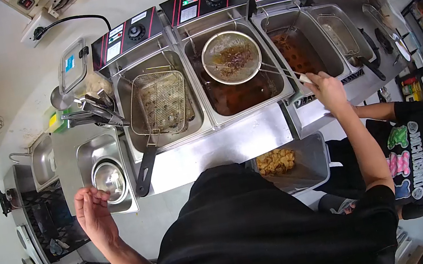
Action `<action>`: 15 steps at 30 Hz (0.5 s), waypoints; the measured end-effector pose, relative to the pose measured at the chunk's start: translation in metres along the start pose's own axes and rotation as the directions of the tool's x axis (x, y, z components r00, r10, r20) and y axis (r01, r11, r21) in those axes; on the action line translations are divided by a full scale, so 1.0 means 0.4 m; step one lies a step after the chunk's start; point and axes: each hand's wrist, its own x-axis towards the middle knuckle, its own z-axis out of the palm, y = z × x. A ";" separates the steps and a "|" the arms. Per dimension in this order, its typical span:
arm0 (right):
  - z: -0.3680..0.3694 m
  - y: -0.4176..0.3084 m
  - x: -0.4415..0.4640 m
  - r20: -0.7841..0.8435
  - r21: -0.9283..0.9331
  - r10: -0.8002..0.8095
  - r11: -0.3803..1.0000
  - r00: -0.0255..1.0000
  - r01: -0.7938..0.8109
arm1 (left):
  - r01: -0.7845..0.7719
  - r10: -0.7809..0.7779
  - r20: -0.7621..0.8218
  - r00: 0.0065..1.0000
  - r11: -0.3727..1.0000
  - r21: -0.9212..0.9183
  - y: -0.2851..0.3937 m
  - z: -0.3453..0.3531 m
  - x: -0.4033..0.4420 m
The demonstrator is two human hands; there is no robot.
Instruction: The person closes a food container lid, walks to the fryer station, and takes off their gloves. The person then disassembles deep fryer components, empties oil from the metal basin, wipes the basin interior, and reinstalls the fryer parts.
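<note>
My right hand (327,90) grips the light-coloured handle of a round mesh strainer (232,52). The strainer is above the middle fryer (245,98), which holds brown oil, and dark crumbs lie in its mesh. My left hand (95,210) is raised near a round metal bowl (110,178), its fingers curled together with nothing visible in them. A wire fry basket (161,101) with a black handle (146,171) rests over the left fryer (196,126), its handle lying across the steel counter.
At right, another fryer (294,55) holds dark oil, with a ladle (366,65) beside it. A bin of golden fried pieces (276,162) stands below the counter edge. Tongs (95,113) and a clear lidded container (76,65) are at left. Another person (408,154) stands close on the right.
</note>
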 end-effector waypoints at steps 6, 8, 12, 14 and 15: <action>-0.017 0.032 0.056 -0.141 -0.243 -0.203 0.956 0.969 0.165 | -0.005 0.005 0.023 1.000 1.000 0.004 -0.004 0.021 -0.006; 0.000 0.053 0.086 -0.165 -0.306 -0.283 0.925 0.945 0.224 | -0.015 0.015 -0.001 1.000 1.000 0.019 -0.007 0.027 -0.014; 0.019 0.082 0.130 -0.145 -0.417 -0.446 0.837 0.883 0.354 | -0.013 0.014 -0.029 0.999 1.000 0.026 -0.006 0.023 -0.031; 0.019 0.098 0.141 -0.124 -0.355 -0.530 0.813 0.839 0.461 | -0.016 0.017 -0.045 0.999 0.999 0.039 -0.009 0.017 -0.037; 0.015 0.103 0.137 -0.123 -0.352 -0.532 0.812 0.838 0.465 | -0.014 0.016 -0.049 0.999 0.999 0.041 -0.008 0.017 -0.041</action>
